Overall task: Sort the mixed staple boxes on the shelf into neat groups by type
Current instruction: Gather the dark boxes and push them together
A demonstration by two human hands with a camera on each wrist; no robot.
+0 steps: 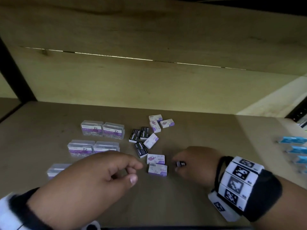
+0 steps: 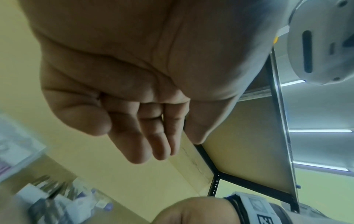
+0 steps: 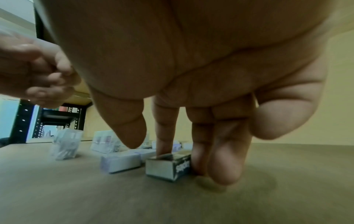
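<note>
The left hand [image 1: 93, 176] hovers empty, fingers loosely curled, while the right hand [image 1: 194, 163] pinches a small black "Staples" box [image 3: 168, 166] resting on the shelf [image 1: 182, 205] beside two white-and-purple "STAPLES" boxes [image 1: 157, 164].

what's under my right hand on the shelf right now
A small black staple box sits on the shelf under your right hand. One fingertip presses its top and other fingers flank its side. The head view hides most of it.
</note>
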